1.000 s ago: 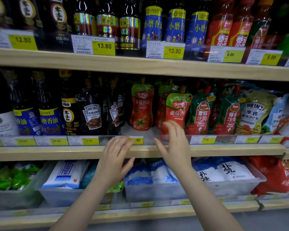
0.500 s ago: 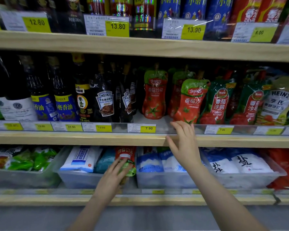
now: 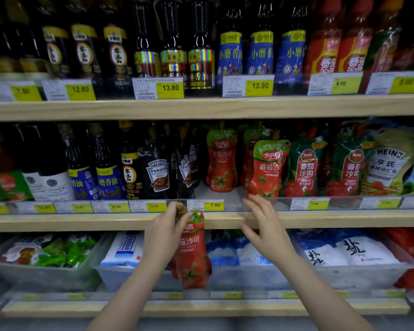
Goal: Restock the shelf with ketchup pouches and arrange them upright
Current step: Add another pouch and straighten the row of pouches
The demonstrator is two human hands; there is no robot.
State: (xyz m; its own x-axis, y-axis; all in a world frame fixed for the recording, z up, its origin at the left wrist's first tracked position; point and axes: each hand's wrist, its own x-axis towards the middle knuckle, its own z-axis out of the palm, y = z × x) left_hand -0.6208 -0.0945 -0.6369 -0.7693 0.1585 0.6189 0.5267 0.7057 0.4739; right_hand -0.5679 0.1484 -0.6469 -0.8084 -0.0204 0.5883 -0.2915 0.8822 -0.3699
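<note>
Leftmost, the left hand (image 3: pixel 164 231) had its grip clenched round the cap of a ketchup pouch (image 3: pixel 192 254), which hung upright before the shelf edge (image 3: pixel 81 222). Rightward, the right hand (image 3: pixel 264 231) hovered released, fingers spread, near the standing pouches (image 3: pixel 267 168).

The shelf (image 3: pixel 225 107) edge is pale, matt wood with a clear plastic strip (image 3: pixel 344 201) holding paper price tags (image 3: pixel 204 205). The pouches (image 3: pixel 221 161) are glossy plastic film. The bottles (image 3: pixel 170 39) look like shiny dark glass. The bins (image 3: pixel 46 275) below are translucent plastic.
</note>
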